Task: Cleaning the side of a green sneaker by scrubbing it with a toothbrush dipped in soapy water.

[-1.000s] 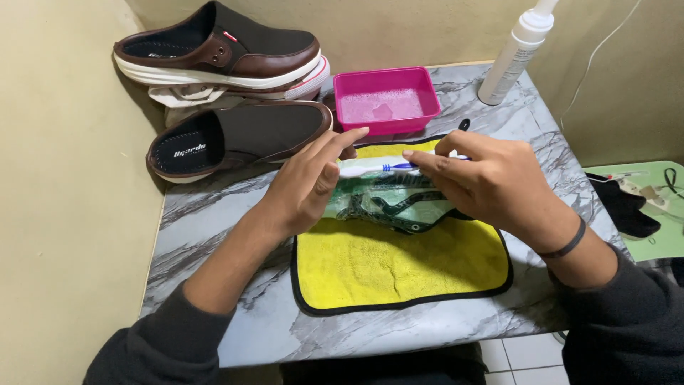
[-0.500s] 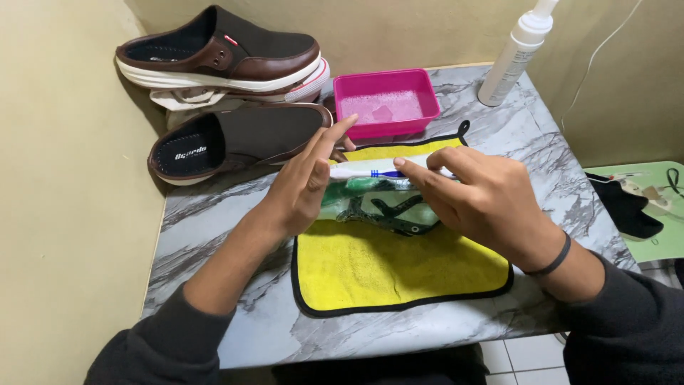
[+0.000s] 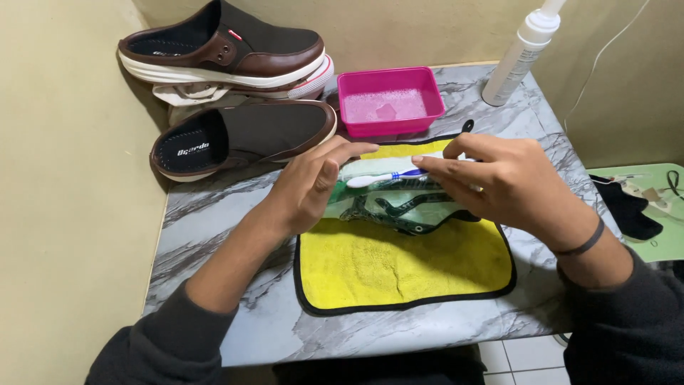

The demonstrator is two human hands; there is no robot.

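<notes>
toothbrush (image 3: 385, 176), white and blue, lies level above the green-black patterned item (image 3: 399, 203) on the yellow cloth (image 3: 399, 267), likely kept there to catch drips. right hand (image 3: 499, 182) pinches its handle end; left hand (image 3: 310, 187), fingers loosely spread, sits by the bristle end. pink tub (image 3: 390, 100) just behind.

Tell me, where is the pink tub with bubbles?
The pink tub sits at the back of the marble table, just beyond the yellow cloth, between the brown shoes and the white spray bottle.
</notes>
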